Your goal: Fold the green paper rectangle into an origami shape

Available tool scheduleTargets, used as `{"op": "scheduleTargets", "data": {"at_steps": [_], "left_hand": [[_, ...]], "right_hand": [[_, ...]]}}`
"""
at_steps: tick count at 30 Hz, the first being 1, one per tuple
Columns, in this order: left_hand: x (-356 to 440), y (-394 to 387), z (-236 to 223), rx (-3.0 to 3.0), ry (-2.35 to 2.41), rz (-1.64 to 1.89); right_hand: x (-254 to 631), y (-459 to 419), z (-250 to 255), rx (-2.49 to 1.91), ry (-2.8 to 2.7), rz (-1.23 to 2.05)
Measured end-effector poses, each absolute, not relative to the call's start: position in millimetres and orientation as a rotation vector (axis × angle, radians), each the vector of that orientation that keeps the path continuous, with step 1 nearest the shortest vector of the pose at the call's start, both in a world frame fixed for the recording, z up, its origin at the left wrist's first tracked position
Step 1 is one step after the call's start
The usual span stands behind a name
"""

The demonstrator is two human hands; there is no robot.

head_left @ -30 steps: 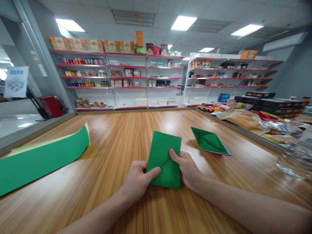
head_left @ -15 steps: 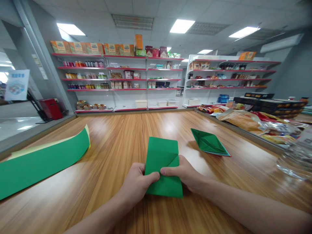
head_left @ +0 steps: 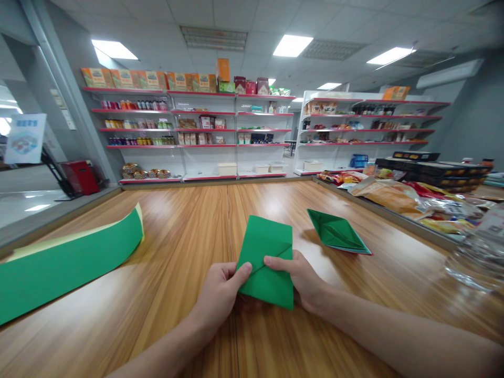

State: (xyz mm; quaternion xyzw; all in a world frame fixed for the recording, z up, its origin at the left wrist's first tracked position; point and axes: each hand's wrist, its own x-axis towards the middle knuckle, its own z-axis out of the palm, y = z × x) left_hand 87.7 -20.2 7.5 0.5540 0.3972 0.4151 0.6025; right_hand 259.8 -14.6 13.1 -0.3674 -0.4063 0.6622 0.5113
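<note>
Between my hands is a folded sheet of green paper (head_left: 268, 241), tilted slightly, with a diagonal crease across its face. My left hand (head_left: 225, 283) grips its lower left edge, thumb on top and fingers beneath. On the right edge, my right hand (head_left: 303, 275) pinches the paper, its thumb pressed flat near the crease. The fingers under the sheet are hidden. To the right, a folded green paper piece (head_left: 338, 231) with pointed ends lies on the wooden table (head_left: 185, 231). A long curved strip of green paper (head_left: 74, 268) with a pale yellow back lies at the left.
A clear plastic container (head_left: 476, 257) stands at the right edge. Behind it are snack packets (head_left: 389, 197) and stacked black boxes (head_left: 437, 173). Shelves of goods (head_left: 208, 152) line the far side. A red box (head_left: 81, 177) and a sign stand at the left.
The green paper in my hands has turned clockwise a little, and its lower edge has lifted. My left thumb has shifted left and up along it. Both hands keep their hold.
</note>
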Motion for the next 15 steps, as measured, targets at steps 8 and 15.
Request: {"op": "scheduleTargets", "data": {"at_steps": [8,15], "left_hand": [[85.2,-20.7,4.9,1.336,0.963,0.995],[85.0,-22.6,6.7,1.384,0.927,0.995]], "right_hand": [[260.4,-11.4,11.9,-0.922,-0.917,1.557],[261.3,-12.8,12.3,-0.912,-0.910,1.568]]}}
